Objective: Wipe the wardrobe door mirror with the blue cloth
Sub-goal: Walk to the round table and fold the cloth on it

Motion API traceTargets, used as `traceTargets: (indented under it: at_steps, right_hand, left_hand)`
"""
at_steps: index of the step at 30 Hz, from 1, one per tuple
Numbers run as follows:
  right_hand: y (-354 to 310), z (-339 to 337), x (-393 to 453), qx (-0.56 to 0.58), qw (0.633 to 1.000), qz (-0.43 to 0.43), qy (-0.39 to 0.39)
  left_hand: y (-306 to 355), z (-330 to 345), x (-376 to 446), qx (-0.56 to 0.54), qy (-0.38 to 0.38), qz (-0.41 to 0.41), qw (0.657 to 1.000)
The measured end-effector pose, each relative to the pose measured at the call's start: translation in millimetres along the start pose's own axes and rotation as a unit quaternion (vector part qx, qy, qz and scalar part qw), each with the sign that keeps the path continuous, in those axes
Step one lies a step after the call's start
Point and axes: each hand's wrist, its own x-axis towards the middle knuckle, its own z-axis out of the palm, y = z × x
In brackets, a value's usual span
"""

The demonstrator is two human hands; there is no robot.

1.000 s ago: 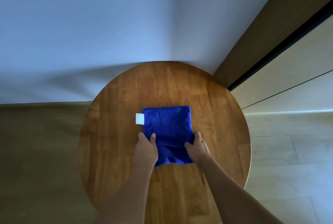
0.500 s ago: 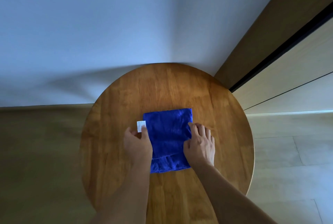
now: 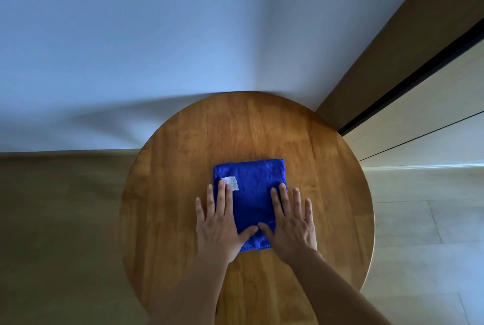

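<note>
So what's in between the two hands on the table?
In the head view, the folded blue cloth lies between the left hand and right hand, both flat on it, thumbs almost meeting.

Round wooden table (image 3: 183,220) against wall (image 3: 157,36)

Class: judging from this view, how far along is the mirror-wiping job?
Done: the cloth lies folded on the table. In hand: the left hand and right hand press flat on it, not gripping. Left: lifting it and wiping; no mirror is clearly visible.
</note>
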Motion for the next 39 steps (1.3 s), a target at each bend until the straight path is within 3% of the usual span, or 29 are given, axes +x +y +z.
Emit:
traceTargets:
  at_steps: [3, 8, 11, 15, 18, 20, 22, 23, 25, 26, 28, 32, 34, 36, 39]
  right_hand:
    - [-3, 2, -6, -0.004, 1.000, 0.011, 0.000]
    - [-11, -15, -15, 0.021, 0.987, -0.082, 0.135]
    - [-18, -6, -24, 0.033, 0.993, -0.072, 0.090]
    - [-18, 12, -24, 0.019, 0.998, -0.054, -0.030]
    - [-14, 11, -22, 0.010, 0.998, -0.063, -0.021]
    - [-11, 0, -18, 0.032, 0.997, -0.068, 0.026]
    - [-9, -11, -10, 0.072, 0.990, -0.057, 0.109]
    - [-6, -16, -4, 0.086, 0.983, -0.045, 0.157]
    - [0, -25, 9, 0.088, 0.985, -0.011, 0.147]
    - [4, -25, 15, 0.087, 0.988, 0.001, 0.126]
    - [12, -24, 25, 0.083, 0.992, 0.013, 0.096]
    - [17, -20, 22, 0.101, 0.994, 0.023, 0.034]
    - [15, -17, 14, 0.108, 0.993, 0.037, 0.037]
    - [14, -13, 4, 0.122, 0.987, 0.065, 0.088]
    - [10, -10, -18, 0.150, 0.973, 0.087, 0.152]
  left_hand:
    - [-4, 1, -6, 0.001, 0.008, 0.019, 1.000]
    - [5, -3, -11, 0.017, 0.051, 0.108, 0.993]
    - [16, -1, -20, -0.024, 0.031, 0.137, 0.990]
    - [7, 8, -21, 0.025, 0.007, 0.142, 0.989]
    - [4, 8, -18, 0.043, -0.024, 0.142, 0.989]
    - [7, 0, -18, 0.017, -0.034, 0.142, 0.989]
    - [9, -16, -15, -0.046, 0.024, 0.141, 0.989]
    - [8, -23, -13, -0.080, 0.089, 0.138, 0.983]
    - [6, -32, -4, -0.136, 0.233, 0.088, 0.959]
    - [5, -35, 1, -0.156, 0.263, 0.041, 0.951]
    - [3, -37, 8, -0.160, 0.228, -0.010, 0.960]
    - [5, -23, 11, -0.102, 0.040, 0.011, 0.994]
    - [6, -15, 7, -0.087, 0.007, 0.001, 0.996]
    - [6, -11, 1, -0.067, 0.013, -0.008, 0.998]
    - [1, -16, -12, -0.064, 0.118, 0.038, 0.990]
